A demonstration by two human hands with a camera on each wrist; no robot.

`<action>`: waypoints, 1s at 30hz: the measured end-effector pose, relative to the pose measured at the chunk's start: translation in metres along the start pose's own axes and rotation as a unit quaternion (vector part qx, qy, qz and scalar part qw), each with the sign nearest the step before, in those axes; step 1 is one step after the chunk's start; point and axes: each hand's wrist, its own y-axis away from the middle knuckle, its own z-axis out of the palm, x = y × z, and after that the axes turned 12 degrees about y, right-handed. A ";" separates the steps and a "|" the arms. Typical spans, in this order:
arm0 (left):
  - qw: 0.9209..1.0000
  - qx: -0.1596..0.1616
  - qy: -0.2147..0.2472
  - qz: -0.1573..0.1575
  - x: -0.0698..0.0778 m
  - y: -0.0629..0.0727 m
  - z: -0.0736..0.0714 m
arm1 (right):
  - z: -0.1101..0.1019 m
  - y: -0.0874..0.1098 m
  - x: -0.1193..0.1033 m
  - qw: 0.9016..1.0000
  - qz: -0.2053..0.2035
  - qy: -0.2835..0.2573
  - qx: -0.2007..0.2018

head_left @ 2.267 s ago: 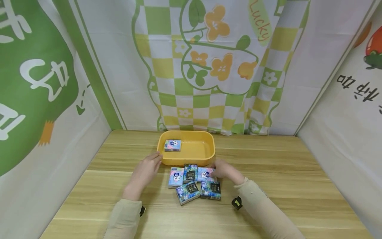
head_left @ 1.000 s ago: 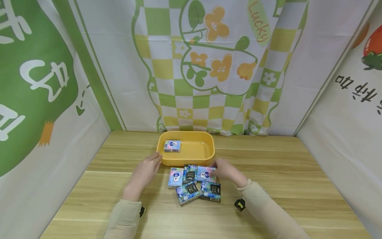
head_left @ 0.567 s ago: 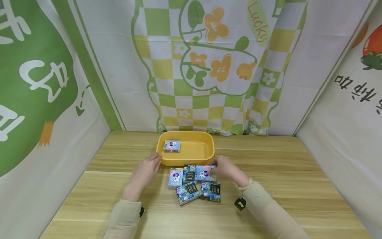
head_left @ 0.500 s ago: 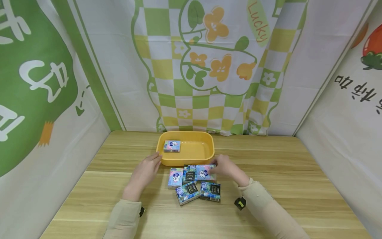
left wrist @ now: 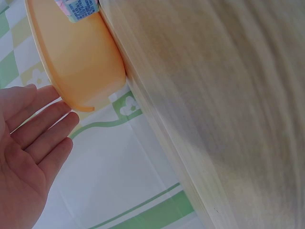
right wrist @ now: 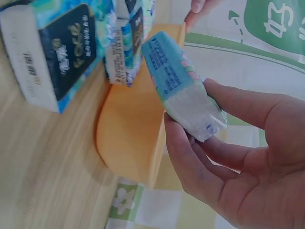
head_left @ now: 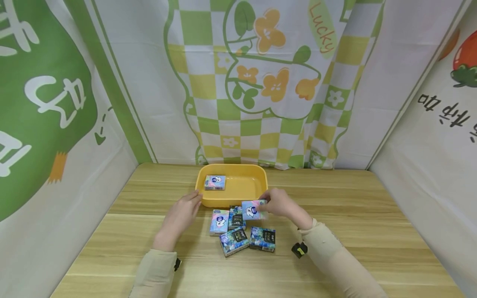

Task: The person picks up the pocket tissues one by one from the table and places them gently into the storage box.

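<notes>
My right hand [head_left: 282,203] pinches a light blue and pink tissue pack [head_left: 249,210] by its end, between thumb and fingers. In the right wrist view this tissue pack [right wrist: 167,67] is raised above the table, beside the yellow bin [right wrist: 128,129]. My left hand [head_left: 182,212] has its fingers straight, with the fingertips at the left rim of the yellow bin [head_left: 234,203]. In the left wrist view that hand [left wrist: 33,138] shows its palm and holds nothing. Another light blue tissue pack [head_left: 215,182] lies inside the bin, at its left.
In front of the bin lie a light blue tissue pack [head_left: 218,222] and three dark blue floral ones: one upright to the bin [head_left: 237,217], one tilted [head_left: 234,241] and one at right [head_left: 263,239]. A patterned curtain [head_left: 257,136] hangs behind the wooden table [head_left: 354,231].
My right hand has lifted the light blue tissue pack from beside the dark ones, up and slightly left toward the bin. The left hand has stayed at the bin's rim.
</notes>
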 end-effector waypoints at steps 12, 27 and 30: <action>1.000 0.003 0.000 -0.002 0.000 0.001 0.000 | -0.017 -0.012 -0.007 1.000 -0.010 -0.008 0.012; 1.000 0.003 -0.002 -0.001 -0.002 0.000 0.001 | -0.027 -0.033 -0.014 1.000 0.002 -0.012 0.009; 1.000 0.002 -0.001 -0.001 -0.002 0.000 0.001 | -0.029 -0.037 -0.015 1.000 0.014 -0.021 0.003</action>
